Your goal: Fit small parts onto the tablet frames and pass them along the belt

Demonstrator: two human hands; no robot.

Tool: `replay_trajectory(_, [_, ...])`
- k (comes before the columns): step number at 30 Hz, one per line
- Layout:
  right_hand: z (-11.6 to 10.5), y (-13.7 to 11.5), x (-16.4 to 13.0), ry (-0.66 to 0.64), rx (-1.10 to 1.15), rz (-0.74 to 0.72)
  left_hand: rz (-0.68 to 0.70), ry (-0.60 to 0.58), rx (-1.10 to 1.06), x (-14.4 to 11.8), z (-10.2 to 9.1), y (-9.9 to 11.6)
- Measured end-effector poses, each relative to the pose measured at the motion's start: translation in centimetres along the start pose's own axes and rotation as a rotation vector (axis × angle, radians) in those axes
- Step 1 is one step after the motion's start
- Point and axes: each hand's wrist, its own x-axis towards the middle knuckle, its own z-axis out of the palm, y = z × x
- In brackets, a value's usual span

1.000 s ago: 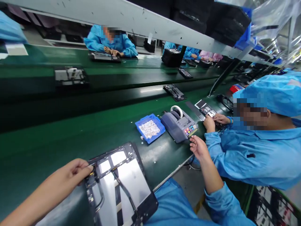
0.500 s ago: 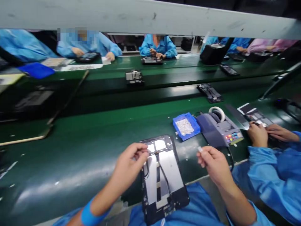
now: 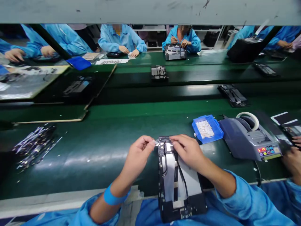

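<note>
An opened tablet [image 3: 191, 180], its metal plates, black cables and circuit board exposed, leans on my lap and the bench edge. Beside its upper left corner, my left hand [image 3: 138, 153] pinches a small whitish piece [image 3: 156, 143], perhaps tape, between thumb and fingertips. That piece touches or nearly touches the tablet's edge; I cannot tell which. Over the upper right part of the tablet lies my right hand [image 3: 190, 153], thumb and fingers closed at its top edge. Whether a small piece sits under those fingertips is hidden. A blue band circles my left wrist.
Right of the tablet stand a blue tray [image 3: 218, 133] of small white pieces and a tape dispenser [image 3: 249, 138]. Thin strips [image 3: 37, 146] lie heaped at left. Other opened tablets [image 3: 158, 72] rest farther back. Co-workers sit opposite; a co-worker's hand [image 3: 293, 163] is at far right.
My right hand has come left onto the tablet's top from beside it, where it held a small white piece. My left hand now pinches a whitish piece at the tablet's corner. The view has shifted left.
</note>
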Motion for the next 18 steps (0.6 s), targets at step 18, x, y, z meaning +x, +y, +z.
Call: replay_trajectory(18, [-2.2,2.8,2.0,-0.353,-0.856,-0.554,0.310,-0.345,0.662,1.5,-0.6,0.6])
